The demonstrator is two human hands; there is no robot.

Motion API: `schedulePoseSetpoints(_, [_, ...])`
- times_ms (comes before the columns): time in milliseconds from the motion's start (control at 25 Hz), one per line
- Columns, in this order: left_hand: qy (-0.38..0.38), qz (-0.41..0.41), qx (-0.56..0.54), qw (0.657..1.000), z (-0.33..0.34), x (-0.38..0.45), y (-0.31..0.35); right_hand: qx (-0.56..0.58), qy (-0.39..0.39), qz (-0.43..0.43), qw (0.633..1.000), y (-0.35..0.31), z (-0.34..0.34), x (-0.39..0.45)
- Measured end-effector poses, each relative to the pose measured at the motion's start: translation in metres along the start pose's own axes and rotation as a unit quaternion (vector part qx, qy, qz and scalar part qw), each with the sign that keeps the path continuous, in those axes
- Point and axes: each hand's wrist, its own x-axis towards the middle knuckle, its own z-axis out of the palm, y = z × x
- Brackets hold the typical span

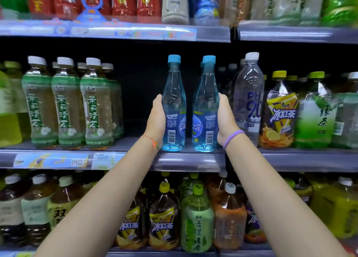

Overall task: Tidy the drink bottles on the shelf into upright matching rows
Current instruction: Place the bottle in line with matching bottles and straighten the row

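Two clear blue bottles with blue caps stand upright side by side at the front of the middle shelf [189,160]. My left hand [157,119] grips the left blue bottle [174,94] from its left side. My right hand [225,119] grips the right blue bottle [206,98] from its right side. Another blue cap shows just behind the right bottle. A dark gap lies between the left bottle and the green-label tea bottles [67,105].
A clear bottle with a white cap [249,94] stands close to my right hand, then yellow iced tea [279,111] and green tea bottles [315,113]. The upper shelf [116,31] holds red and white bottles. The lower shelf carries large tea bottles [164,218].
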Motion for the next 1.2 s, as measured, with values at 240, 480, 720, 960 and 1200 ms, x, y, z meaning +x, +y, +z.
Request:
schedulePoseSetpoints(240, [-0.005, -0.01, 0.011, 1.0, -0.005, 0.003, 0.003, 0.001, -0.024, 0.0, 1.0, -0.003, 0.027, -0.016])
schedulePoseSetpoints(480, [0.021, -0.019, 0.011, 1.0, -0.024, 0.007, 0.006, 0.016, -0.017, -0.001, 1.0, -0.003, 0.048, -0.028])
schedulePoseSetpoints(720, [0.048, -0.036, 0.02, 0.998, -0.058, 0.032, 0.003, 0.034, -0.033, 0.009, 0.999, -0.003, 0.079, -0.037])
schedulePoseSetpoints(960, [0.037, -0.038, 0.019, 0.998, -0.071, 0.034, 0.007, 0.029, -0.016, 0.015, 0.999, -0.003, 0.097, -0.043])
schedulePoseSetpoints(1200, [0.047, -0.032, 0.037, 0.998, -0.069, 0.02, 0.014, 0.016, 0.036, 0.012, 0.999, -0.003, 0.1, -0.048])
